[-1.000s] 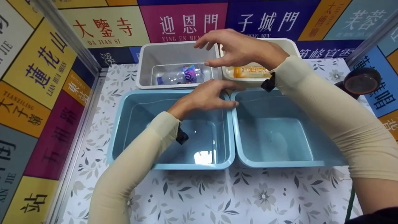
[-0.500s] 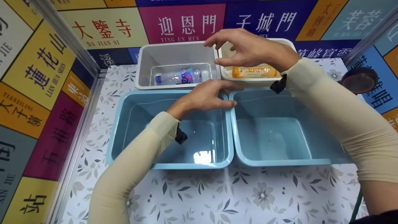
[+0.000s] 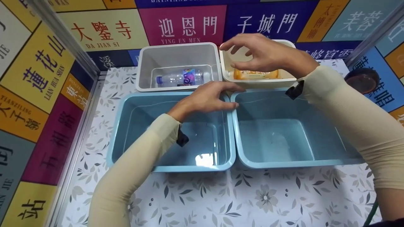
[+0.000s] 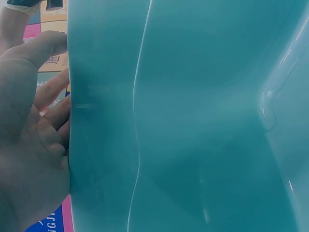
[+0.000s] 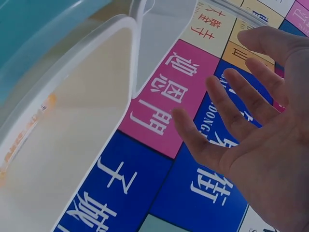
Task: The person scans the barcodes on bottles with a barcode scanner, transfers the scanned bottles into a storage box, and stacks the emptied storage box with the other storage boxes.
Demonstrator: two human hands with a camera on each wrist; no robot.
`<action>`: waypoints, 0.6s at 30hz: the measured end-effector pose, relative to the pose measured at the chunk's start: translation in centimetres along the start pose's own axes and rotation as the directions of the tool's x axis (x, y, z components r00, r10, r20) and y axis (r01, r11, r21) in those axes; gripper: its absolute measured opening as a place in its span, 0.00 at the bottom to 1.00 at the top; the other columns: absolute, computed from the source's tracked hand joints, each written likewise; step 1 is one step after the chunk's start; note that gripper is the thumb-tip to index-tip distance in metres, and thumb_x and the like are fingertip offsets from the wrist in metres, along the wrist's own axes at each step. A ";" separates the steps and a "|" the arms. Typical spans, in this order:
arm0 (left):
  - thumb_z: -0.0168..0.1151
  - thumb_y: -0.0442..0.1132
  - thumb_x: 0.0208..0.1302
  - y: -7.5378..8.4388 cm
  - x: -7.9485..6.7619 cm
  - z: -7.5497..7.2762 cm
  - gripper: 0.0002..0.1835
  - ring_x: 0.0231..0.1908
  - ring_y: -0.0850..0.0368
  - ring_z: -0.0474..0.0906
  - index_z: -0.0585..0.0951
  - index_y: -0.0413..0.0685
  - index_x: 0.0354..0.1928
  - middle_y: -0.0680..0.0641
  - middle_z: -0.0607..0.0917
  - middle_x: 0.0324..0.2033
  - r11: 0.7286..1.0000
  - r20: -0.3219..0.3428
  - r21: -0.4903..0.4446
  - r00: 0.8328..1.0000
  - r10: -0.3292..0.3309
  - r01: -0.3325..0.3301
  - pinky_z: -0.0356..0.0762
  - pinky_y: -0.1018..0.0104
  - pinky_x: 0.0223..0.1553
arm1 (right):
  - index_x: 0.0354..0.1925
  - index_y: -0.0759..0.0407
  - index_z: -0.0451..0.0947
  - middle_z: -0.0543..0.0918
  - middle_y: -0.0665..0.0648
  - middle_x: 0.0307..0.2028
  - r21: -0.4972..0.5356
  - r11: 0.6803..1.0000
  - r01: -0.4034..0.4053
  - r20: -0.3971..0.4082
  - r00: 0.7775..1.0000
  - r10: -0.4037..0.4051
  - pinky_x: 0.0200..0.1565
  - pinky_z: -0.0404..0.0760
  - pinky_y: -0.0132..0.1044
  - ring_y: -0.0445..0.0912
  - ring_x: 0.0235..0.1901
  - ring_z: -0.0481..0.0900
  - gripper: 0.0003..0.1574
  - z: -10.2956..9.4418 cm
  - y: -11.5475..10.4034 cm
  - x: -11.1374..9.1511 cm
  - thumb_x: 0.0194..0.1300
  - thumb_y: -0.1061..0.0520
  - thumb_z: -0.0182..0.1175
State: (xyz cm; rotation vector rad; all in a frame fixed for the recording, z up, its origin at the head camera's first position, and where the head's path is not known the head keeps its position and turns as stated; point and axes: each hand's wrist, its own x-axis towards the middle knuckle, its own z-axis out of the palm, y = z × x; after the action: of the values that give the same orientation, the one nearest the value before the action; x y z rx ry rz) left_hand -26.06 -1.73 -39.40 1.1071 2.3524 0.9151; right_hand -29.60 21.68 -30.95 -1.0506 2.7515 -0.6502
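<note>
My left hand (image 3: 206, 97) hovers over or rests at the far right corner of the left blue bin (image 3: 189, 138), thumb spread from fingers; contact with the rim cannot be told. In the left wrist view that hand (image 4: 34, 154) lies beside the bin's rim, holding nothing. Above the cream bin (image 3: 262, 81) is my right hand (image 3: 265, 53), its fingers loosely bent and nothing in them. Partly hidden beneath it lies an orange-yellow wrapped item (image 3: 255, 74), kind unclear. A clear plastic bottle (image 3: 192, 76) with a purple label lies on its side in the grey bin (image 3: 180, 56).
The right blue bin (image 3: 274, 138) stands beside the left one, both nearest to me. A dark round object (image 3: 361, 80) is at the right behind my sleeve. A green cord (image 3: 372, 209) runs at the right edge. Walls with lettered panels enclose the floral tabletop (image 3: 265, 192).
My right hand has moved right and slightly down, from the gap between the grey and cream bins to above the cream bin. The left hand stays nearly still. The view shifts slightly.
</note>
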 end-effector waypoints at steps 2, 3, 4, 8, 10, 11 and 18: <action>0.69 0.58 0.73 0.0 0.0 0.1 0.32 0.65 0.60 0.77 0.77 0.67 0.76 0.57 0.80 0.72 1.000 -0.002 0.007 1.000 -0.004 0.004 0.74 0.60 0.72 | 0.76 0.53 0.73 0.76 0.59 0.75 -0.007 1.000 -0.004 -0.003 1.000 0.004 0.66 0.81 0.66 0.58 0.70 0.78 0.34 -0.1 0.2 -0.4 0.76 0.53 0.66; 0.68 0.58 0.73 0.0 0.0 0.1 0.32 0.65 0.60 0.77 0.77 0.67 0.76 0.57 0.80 0.72 1.000 -0.004 0.015 1.000 -0.002 0.002 0.74 0.60 0.71 | 0.76 0.53 0.73 0.76 0.59 0.75 -0.010 1.000 -0.005 -0.006 1.000 0.005 0.65 0.81 0.66 0.59 0.70 0.78 0.34 -0.1 0.3 -0.6 0.76 0.53 0.66; 0.68 0.58 0.73 0.0 0.0 0.1 0.31 0.65 0.60 0.78 0.77 0.67 0.76 0.57 0.80 0.71 1.000 -0.006 0.020 1.000 0.001 -0.001 0.75 0.60 0.71 | 0.76 0.53 0.73 0.76 0.59 0.74 -0.014 1.000 -0.004 -0.010 1.000 0.004 0.65 0.81 0.66 0.59 0.70 0.78 0.34 -0.2 0.4 -0.9 0.76 0.54 0.66; 0.68 0.58 0.72 0.0 0.0 0.1 0.31 0.64 0.59 0.79 0.78 0.66 0.75 0.56 0.82 0.69 0.999 -0.009 0.032 1.000 0.013 -0.013 0.77 0.60 0.69 | 0.76 0.53 0.73 0.76 0.60 0.74 -0.011 1.000 -0.020 -0.027 0.999 0.019 0.64 0.81 0.67 0.60 0.70 0.78 0.35 -0.5 0.7 -2.0 0.74 0.55 0.68; 0.68 0.58 0.73 0.0 0.0 0.1 0.31 0.64 0.60 0.79 0.78 0.66 0.75 0.56 0.82 0.70 1.000 -0.005 0.025 1.000 0.011 -0.011 0.77 0.60 0.69 | 0.76 0.53 0.73 0.76 0.60 0.74 -0.006 0.999 -0.035 -0.037 0.999 0.035 0.64 0.81 0.67 0.60 0.70 0.78 0.36 -0.6 1.0 -2.6 0.74 0.56 0.68; 0.68 0.58 0.73 0.0 0.0 0.1 0.31 0.64 0.60 0.79 0.78 0.66 0.75 0.56 0.82 0.69 1.000 -0.004 0.023 1.000 0.011 -0.011 0.77 0.60 0.69 | 0.76 0.52 0.73 0.77 0.60 0.74 -0.002 0.999 -0.045 -0.041 0.998 0.045 0.64 0.81 0.67 0.60 0.70 0.78 0.36 -0.7 1.1 -2.9 0.74 0.57 0.68; 0.68 0.58 0.73 -0.1 0.0 0.2 0.30 0.63 0.60 0.79 0.78 0.67 0.75 0.57 0.82 0.69 1.000 -0.012 0.016 1.000 0.014 -0.014 0.77 0.60 0.68 | 0.76 0.51 0.73 0.78 0.61 0.72 0.019 0.997 -0.081 -0.070 0.994 0.082 0.63 0.82 0.68 0.60 0.69 0.78 0.37 -1.1 1.8 -4.7 0.73 0.58 0.69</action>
State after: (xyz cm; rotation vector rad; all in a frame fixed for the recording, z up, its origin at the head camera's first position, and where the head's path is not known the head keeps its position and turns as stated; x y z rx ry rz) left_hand -26.03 -1.69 -39.61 1.1292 2.3683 0.9118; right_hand -27.46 26.39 -30.93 -0.9235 2.8272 -0.7090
